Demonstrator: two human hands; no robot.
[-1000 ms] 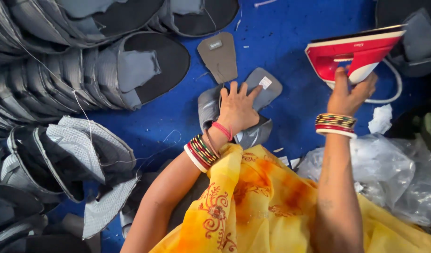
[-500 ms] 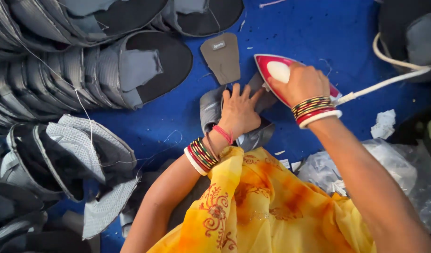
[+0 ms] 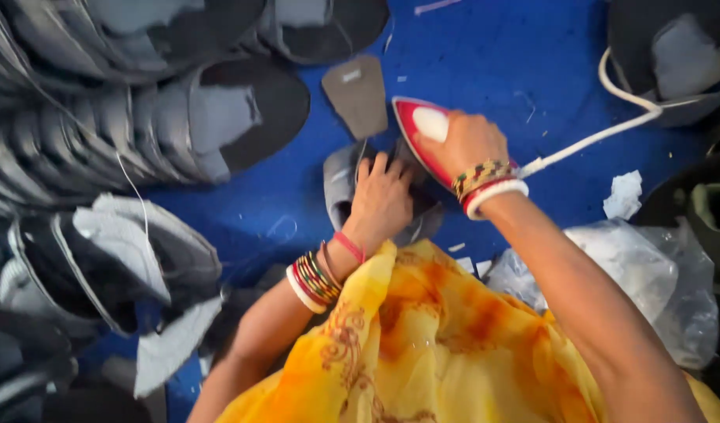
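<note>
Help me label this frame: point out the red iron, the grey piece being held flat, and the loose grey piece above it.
red iron (image 3: 417,128), head view, its front tip.
held grey piece (image 3: 338,182), head view, left edge.
loose grey piece (image 3: 358,94), head view, its middle.

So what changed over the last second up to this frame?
The right hand brought the red iron down from up at the right, where it was tilted in the air, onto the grey shoe piece, and grips it throughout. The left hand stayed flat on that piece; the loose grey cutout and the piles did not move.
</note>
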